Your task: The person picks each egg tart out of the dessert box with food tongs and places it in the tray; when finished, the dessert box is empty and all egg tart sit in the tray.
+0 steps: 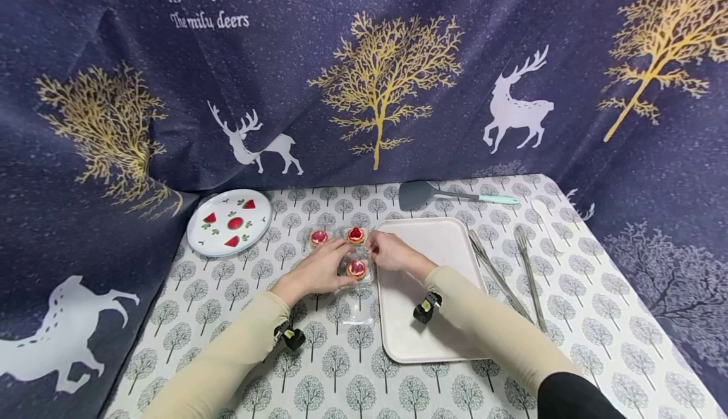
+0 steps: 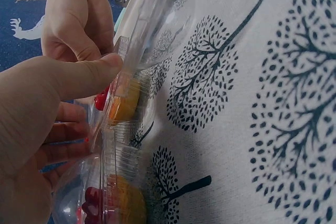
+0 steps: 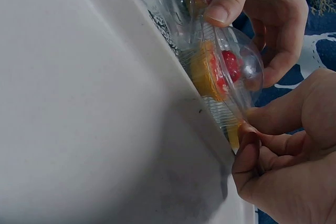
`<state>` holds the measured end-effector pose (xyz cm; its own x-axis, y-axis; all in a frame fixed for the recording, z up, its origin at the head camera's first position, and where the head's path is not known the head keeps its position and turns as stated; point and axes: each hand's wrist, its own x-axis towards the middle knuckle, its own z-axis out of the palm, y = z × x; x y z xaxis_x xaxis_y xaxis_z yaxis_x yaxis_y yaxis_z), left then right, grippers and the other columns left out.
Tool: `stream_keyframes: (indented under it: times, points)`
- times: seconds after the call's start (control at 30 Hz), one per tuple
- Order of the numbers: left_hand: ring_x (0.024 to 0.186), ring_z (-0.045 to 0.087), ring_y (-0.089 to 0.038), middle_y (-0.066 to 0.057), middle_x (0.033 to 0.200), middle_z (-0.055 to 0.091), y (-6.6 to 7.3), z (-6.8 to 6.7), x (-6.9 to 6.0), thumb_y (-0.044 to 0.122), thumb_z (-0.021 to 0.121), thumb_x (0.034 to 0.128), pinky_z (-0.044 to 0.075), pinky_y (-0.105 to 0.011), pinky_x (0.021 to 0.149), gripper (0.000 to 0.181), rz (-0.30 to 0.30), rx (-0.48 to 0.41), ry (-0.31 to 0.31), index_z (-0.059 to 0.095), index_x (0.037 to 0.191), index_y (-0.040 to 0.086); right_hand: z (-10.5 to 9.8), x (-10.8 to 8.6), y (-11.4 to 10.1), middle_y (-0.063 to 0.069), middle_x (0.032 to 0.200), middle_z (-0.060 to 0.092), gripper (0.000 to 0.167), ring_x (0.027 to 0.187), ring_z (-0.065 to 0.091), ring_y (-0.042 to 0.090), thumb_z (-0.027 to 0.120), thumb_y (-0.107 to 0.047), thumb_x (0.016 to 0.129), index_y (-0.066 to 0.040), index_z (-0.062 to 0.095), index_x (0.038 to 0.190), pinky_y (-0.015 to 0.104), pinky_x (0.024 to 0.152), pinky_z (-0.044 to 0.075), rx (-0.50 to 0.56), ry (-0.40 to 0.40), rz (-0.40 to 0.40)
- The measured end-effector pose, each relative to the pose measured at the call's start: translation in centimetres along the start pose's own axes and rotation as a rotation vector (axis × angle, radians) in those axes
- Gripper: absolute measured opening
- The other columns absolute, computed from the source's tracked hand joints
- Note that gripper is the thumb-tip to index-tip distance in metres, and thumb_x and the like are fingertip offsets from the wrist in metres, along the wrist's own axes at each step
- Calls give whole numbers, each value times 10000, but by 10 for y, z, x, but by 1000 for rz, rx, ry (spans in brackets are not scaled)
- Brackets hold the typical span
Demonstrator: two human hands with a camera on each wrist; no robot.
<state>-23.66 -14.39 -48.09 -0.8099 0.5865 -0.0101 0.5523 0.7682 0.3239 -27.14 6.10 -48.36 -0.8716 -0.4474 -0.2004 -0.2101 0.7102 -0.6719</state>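
Note:
A clear plastic clamshell container [image 1: 364, 283] lies on the table with small fruit tarts in it. Red-topped tarts show at its back left [image 1: 320, 237], its back right [image 1: 356, 235] and nearer the front [image 1: 356, 270]. My left hand [image 1: 321, 268] holds the container from the left, its thumb [image 3: 219, 13] on the rim and its fingers across the domed lid. From the right, my right hand [image 1: 392, 251] pinches the container's edge between thumb and bent fingers [image 3: 249, 142]. In the right wrist view, one tart [image 3: 215, 72] sits under a dome between both hands.
A white tray [image 1: 406, 337] stands close on the right, under my right forearm. Beyond it lie a grey spatula [image 1: 418, 196], two pairs of metal tongs [image 1: 500, 277] [image 1: 529, 270] and a white spoon [image 1: 546, 220]. A watermelon-patterned plate [image 1: 227, 207] is at back left.

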Motion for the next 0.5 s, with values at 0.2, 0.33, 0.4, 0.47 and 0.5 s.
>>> stream_keyframes:
  times: [0.2,0.33,0.4,0.47,0.5]
  points:
    - [1344,444,-289,-64,1387,529,2,-1,-1,453,775,770,294,-502,1176,713,-19,-20,-2,532,1345,108,-2,1,-1,85,929,642,190,764,590,181,615,40,847,-55,582,1009,266,661,543,-10,-8,-21]
    - [1344,441,-295,-64,1379,533,3,-2,-1,464,773,770,283,-510,1179,722,-11,-11,1,533,1348,103,-5,2,-2,77,927,634,168,784,581,184,609,21,851,-55,574,997,277,688,529,-39,-31,-44]
    - [1335,450,-285,-59,1370,537,3,-2,-1,474,770,769,285,-504,1178,728,-5,4,4,534,1347,100,-7,3,-3,75,923,626,159,782,572,186,601,15,851,-55,568,990,283,675,519,-50,-48,-49]
    - [1321,462,-276,-57,1355,545,3,-1,-1,472,773,766,291,-500,1178,724,3,17,11,538,1338,95,-8,3,-4,74,917,619,152,779,566,191,595,12,850,-59,566,981,283,662,504,-56,-63,-48]
    - [1311,469,-268,-52,1345,549,3,-1,-1,474,774,765,295,-495,1177,721,6,25,15,542,1334,98,-9,3,-5,70,913,617,151,776,563,189,594,12,846,-61,566,976,282,653,500,-59,-67,-47]
